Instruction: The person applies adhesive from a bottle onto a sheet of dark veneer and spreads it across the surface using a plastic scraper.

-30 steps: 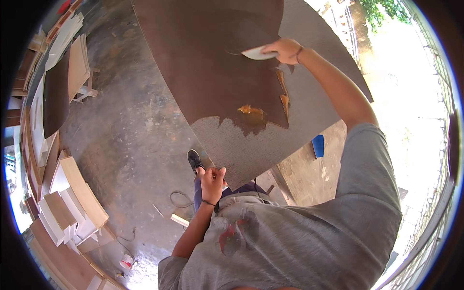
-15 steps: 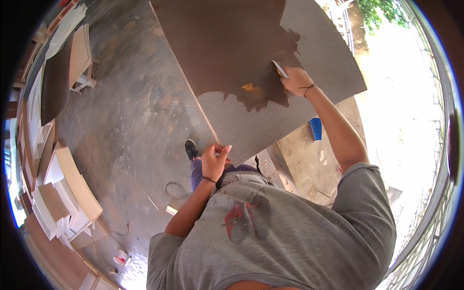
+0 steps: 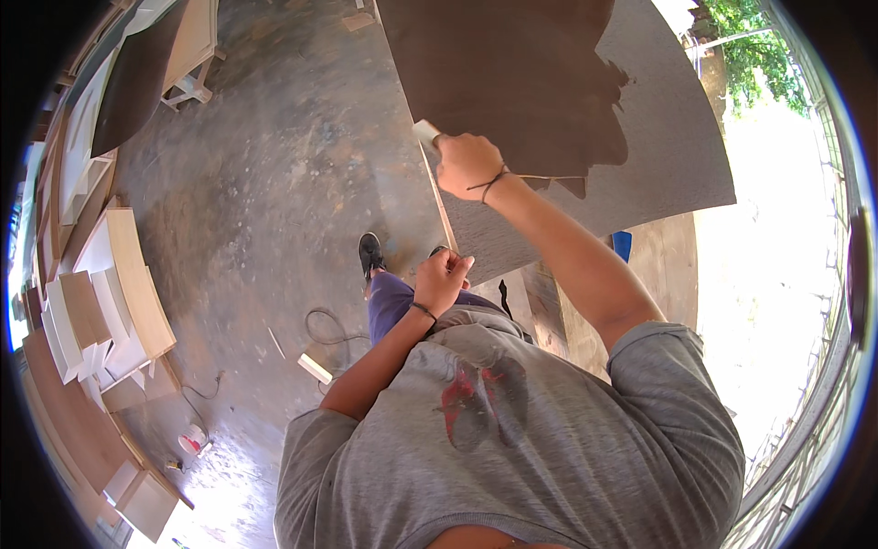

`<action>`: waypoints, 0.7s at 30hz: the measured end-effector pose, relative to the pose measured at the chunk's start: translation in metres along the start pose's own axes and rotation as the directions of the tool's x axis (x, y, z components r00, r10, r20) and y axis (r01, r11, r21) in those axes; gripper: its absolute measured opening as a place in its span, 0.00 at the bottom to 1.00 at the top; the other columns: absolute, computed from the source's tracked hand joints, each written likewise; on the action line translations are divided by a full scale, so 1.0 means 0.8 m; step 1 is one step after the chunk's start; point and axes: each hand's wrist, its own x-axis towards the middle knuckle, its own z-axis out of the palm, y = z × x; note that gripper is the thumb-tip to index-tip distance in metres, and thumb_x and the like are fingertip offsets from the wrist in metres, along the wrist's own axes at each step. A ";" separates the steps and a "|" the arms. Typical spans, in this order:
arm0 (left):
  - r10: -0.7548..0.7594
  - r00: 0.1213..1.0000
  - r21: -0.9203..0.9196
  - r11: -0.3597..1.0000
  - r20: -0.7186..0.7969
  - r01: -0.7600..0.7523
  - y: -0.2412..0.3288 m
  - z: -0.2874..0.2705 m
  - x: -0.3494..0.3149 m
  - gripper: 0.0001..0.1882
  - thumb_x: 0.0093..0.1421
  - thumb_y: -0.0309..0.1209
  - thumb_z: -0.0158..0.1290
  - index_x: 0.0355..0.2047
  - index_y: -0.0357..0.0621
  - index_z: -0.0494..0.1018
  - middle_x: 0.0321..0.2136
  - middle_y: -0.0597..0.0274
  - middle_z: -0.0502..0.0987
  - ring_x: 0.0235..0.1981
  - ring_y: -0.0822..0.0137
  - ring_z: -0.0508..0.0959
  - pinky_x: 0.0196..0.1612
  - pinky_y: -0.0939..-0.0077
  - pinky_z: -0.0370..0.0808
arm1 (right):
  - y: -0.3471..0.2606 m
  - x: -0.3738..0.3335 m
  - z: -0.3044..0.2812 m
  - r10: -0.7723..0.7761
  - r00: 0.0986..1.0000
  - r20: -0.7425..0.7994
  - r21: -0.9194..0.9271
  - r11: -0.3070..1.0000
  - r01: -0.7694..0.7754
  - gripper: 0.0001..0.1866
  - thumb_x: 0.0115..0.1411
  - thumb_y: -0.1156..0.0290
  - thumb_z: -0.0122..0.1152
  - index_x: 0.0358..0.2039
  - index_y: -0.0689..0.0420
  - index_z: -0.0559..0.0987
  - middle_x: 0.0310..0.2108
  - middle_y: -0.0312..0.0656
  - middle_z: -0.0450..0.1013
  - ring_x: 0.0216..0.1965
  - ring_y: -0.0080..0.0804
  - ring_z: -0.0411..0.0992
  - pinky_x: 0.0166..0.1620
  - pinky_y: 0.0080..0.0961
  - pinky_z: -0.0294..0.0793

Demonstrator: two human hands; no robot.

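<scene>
A large flat board [image 3: 672, 165] lies at the upper right, its middle covered with a smooth dark brown coating [image 3: 512, 82] that ends in ragged edges. My right hand [image 3: 468, 165] is closed round a putty knife [image 3: 424, 133], whose pale blade reaches the board's left edge. Most of its handle is hidden in my fist. Close to the board's near corner, my left hand [image 3: 442, 279] is held low before my waist with curled fingers, thumb near the forefinger. Whether anything is between those fingers is hidden.
Pale wooden panels and box parts [image 3: 137, 284] are stacked along the left. A dark panel [image 3: 137, 78] rests beyond them. On the floor lie a cable [image 3: 320, 316], a small pale block [image 3: 315, 369] and a white-and-red tub [image 3: 193, 439]. A blue object [image 3: 622, 244] shows beneath the board.
My right hand has swept the putty knife leftward across the board to its left edge. An orange-brown patch seen in the coating earlier no longer shows. My left hand stays near the corner, curled.
</scene>
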 end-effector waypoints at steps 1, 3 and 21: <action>0.000 1.000 0.004 1.000 -0.008 0.000 0.000 0.000 0.000 0.14 0.56 0.35 0.54 0.22 0.36 0.69 0.14 0.64 0.72 0.15 0.75 0.76 0.17 0.83 0.70 | -0.006 -0.001 0.002 -0.028 1.000 -0.004 -0.010 1.000 0.028 0.14 0.43 0.72 0.52 0.32 0.60 0.75 0.24 0.54 0.74 0.29 0.52 0.74 0.33 0.40 0.75; 0.002 1.000 0.013 1.000 -0.022 -0.002 -0.003 0.000 0.001 0.14 0.56 0.35 0.54 0.22 0.36 0.69 0.14 0.65 0.72 0.15 0.76 0.75 0.17 0.83 0.70 | -0.033 -0.005 0.010 -0.073 0.997 0.027 -0.003 0.997 0.073 0.12 0.42 0.69 0.53 0.28 0.59 0.77 0.26 0.52 0.74 0.30 0.50 0.75 0.35 0.39 0.75; -0.020 0.996 -0.010 1.000 -0.084 0.019 0.003 0.011 -0.010 0.16 0.55 0.37 0.55 0.21 0.36 0.70 0.13 0.62 0.73 0.14 0.75 0.75 0.18 0.82 0.70 | 0.186 -0.121 -0.010 0.223 0.938 -0.265 -0.138 0.954 -0.266 0.09 0.46 0.73 0.51 0.29 0.60 0.74 0.23 0.57 0.72 0.28 0.54 0.73 0.33 0.43 0.72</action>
